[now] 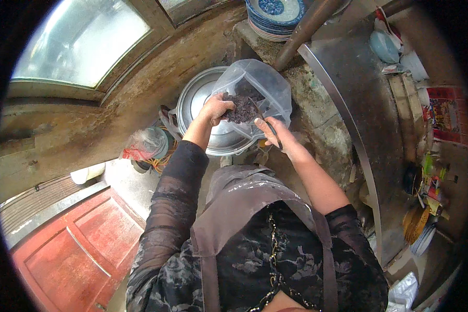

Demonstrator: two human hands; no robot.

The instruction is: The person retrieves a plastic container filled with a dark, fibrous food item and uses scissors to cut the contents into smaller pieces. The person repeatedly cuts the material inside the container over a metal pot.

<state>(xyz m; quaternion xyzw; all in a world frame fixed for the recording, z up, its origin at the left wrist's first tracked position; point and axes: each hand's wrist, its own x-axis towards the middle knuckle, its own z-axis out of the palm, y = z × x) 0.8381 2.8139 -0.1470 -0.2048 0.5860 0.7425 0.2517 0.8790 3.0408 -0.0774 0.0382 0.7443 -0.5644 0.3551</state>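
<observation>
My left hand (216,109) grips the near left part of a dark, crumbly clump of dried food (240,108), possibly seaweed. The clump sits at the mouth of a clear plastic bag (275,80). In my right hand (275,134) is a pair of scissors (272,128) with dark handles, its blades reaching up to the clump's right side. Bag and clump are over a round metal lid or basin (191,102), whose left and near rim shows. What lies inside the bag's far part is partly blurred by the plastic.
Blue-patterned plates (275,19) are stacked on a ledge at the back. A metal-edged counter (347,113) curves along the right, with utensils and bowls beyond it. Left of the basin stands a container with a red and clear plastic bag (144,145). A red wooden door (82,249) is at lower left.
</observation>
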